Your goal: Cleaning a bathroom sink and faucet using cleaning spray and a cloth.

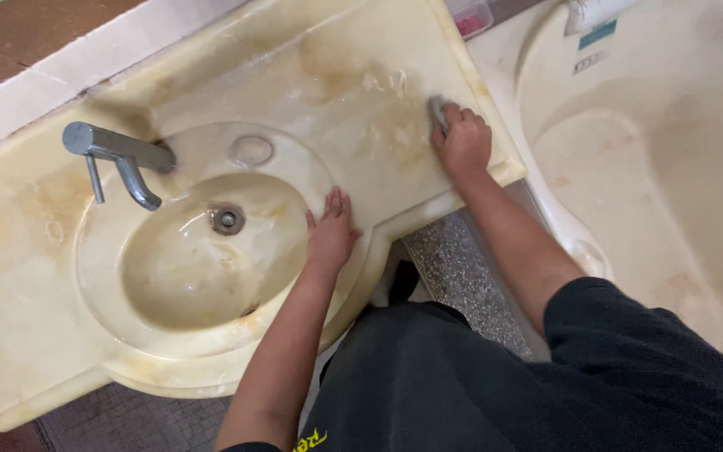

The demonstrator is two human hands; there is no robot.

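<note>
Two hands at work: right hand [462, 138] closed on a small grey scrubbing pad [437, 110] pressed to the wet, foamy patch of the cream surface [311, 75], left hand [330, 233] flat and open on the basin [202, 259] rim, yellow-brown stains remaining around tap [119, 159] and bowl, so seemingly only partly cleaned.

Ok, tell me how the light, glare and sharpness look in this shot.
Head view: soft, even light; wet glare on the counter beside the right hand; faint shine in the sink and on the tap; left hand sharp, edges slightly bowed.
</note>
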